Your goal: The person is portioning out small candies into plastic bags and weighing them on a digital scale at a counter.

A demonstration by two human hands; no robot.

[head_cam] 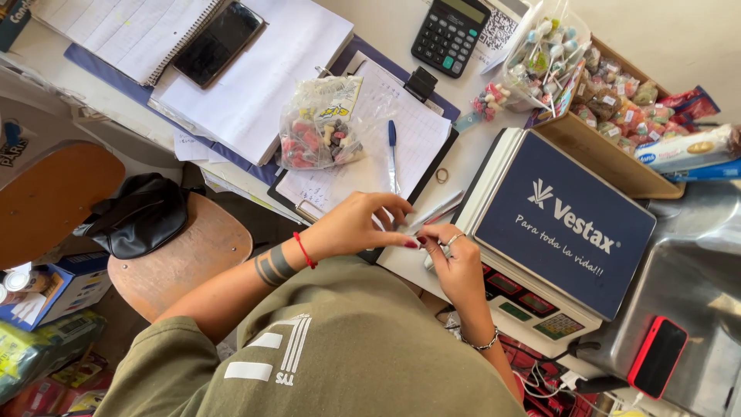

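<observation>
My left hand [361, 225], with a red string and dark bands at the wrist, is curled at the desk's edge, its fingertips closed on the near end of a white pen [440, 208]. My right hand [457, 262], wearing a ring and a chain bracelet, meets it fingertip to fingertip and pinches a small white piece [427, 261]; what that piece is I cannot tell. Both hands are just left of a counter scale with a blue platform [563, 224]. A clipboard with written paper [413, 131] lies right above them, with a blue pen [392, 150] on it.
A clear bag of sweets [320, 123] rests on the clipboard. A calculator [450, 32], a dark phone [218, 42] on a spiral notebook, a bag of lollipops [544, 50] and a wooden box of sweets [617, 108] lie further back. A red phone [658, 357] lies at the right; a black bag [139, 216] sits on a stool.
</observation>
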